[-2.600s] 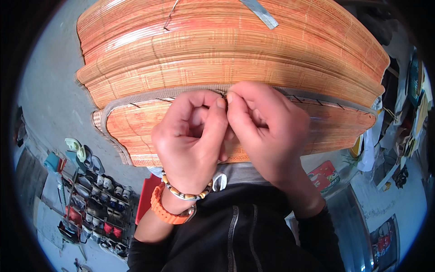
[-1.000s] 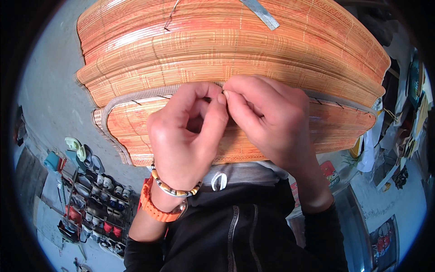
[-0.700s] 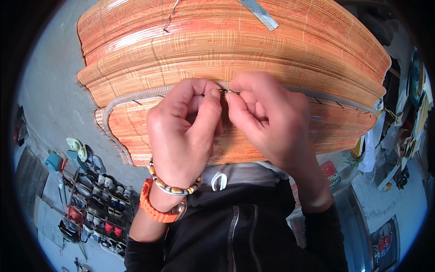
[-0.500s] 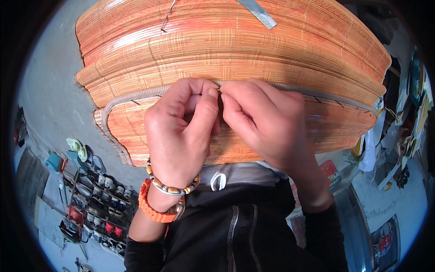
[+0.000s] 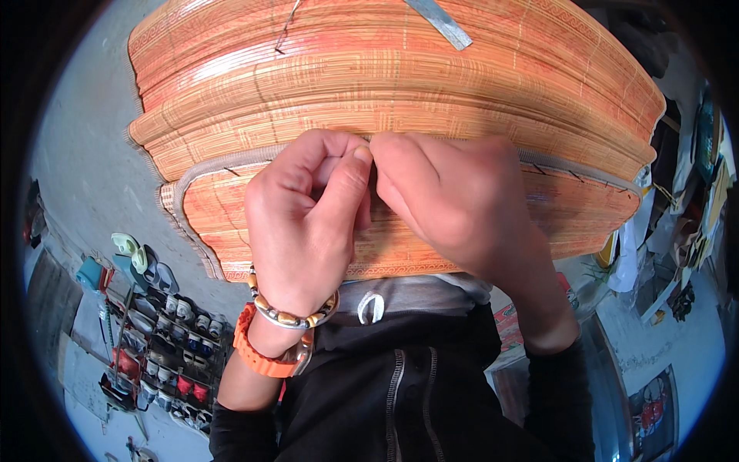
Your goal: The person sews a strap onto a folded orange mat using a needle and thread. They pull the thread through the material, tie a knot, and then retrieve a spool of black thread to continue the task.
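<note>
An orange woven mat (image 5: 385, 85) with a fretwork pattern lies in folds before me. Its grey cloth edging (image 5: 227, 160) runs across the near layer, crossed by short dark threads or pins. My left hand (image 5: 304, 215), wearing a beaded bracelet and orange watch, pinches this edging at the centre with thumb and forefinger. My right hand (image 5: 454, 200) is curled closed against the left fingertips on the same spot; whatever small thing it grips is hidden. At the top of the mat lie a flat grey strip (image 5: 439, 21) and a thin thread-like piece (image 5: 286, 35).
A concrete floor (image 5: 88, 154) surrounds the mat. At the lower left stands a rack of shoes (image 5: 165, 358), with pale green slippers (image 5: 131, 254) nearby. Cardboard and plastic scraps (image 5: 677, 223) are piled at the right, above a framed red picture (image 5: 650, 408).
Both hands have moved slightly leftward and up along the edging. The right hand has turned over further, its knuckles now covering more of the pinched spot.
</note>
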`<state>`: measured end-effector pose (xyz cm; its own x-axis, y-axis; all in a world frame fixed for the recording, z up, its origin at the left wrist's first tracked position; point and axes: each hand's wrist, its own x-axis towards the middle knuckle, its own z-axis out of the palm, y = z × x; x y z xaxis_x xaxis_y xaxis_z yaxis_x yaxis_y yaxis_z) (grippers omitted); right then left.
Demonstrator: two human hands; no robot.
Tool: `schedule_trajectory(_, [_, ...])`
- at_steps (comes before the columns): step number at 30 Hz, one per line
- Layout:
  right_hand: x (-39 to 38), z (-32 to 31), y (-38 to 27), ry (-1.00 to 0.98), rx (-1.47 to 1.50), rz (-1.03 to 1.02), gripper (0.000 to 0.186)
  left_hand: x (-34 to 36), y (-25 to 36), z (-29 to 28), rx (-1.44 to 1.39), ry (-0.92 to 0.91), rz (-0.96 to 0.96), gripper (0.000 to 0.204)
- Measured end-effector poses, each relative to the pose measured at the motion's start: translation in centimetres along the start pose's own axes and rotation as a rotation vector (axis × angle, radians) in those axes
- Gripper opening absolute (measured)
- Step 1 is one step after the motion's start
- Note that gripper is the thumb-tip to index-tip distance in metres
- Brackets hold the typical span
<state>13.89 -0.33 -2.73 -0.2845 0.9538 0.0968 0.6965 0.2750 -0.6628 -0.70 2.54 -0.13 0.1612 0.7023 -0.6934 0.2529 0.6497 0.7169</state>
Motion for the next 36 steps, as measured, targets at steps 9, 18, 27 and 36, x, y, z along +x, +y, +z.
schedule_trajectory(9, [-0.4, 1.5, 0.7, 0.153, 0.093, 0.021, 0.017, 0.0, -0.1, 0.1, -0.025, 0.01, -0.013, 0.013])
schedule_trajectory(18, [-0.4, 0.9, 0.2, 0.123, 0.179, 0.165, 0.023, 0.1, -0.3, 0.3, 0.022, 0.065, 0.016, 0.006])
schedule_trajectory(27, [-0.3, 1.0, 0.3, 0.081, 0.19, 0.197, 0.013, 1.1, -0.2, -0.3, 0.359, 0.017, 0.11, 0.01])
schedule_trajectory(36, [-0.2, 0.2, -0.3, 0.012, 0.235, 0.327, 0.014, 2.0, 1.1, -1.2, 0.229, -0.141, -0.06, 0.011])
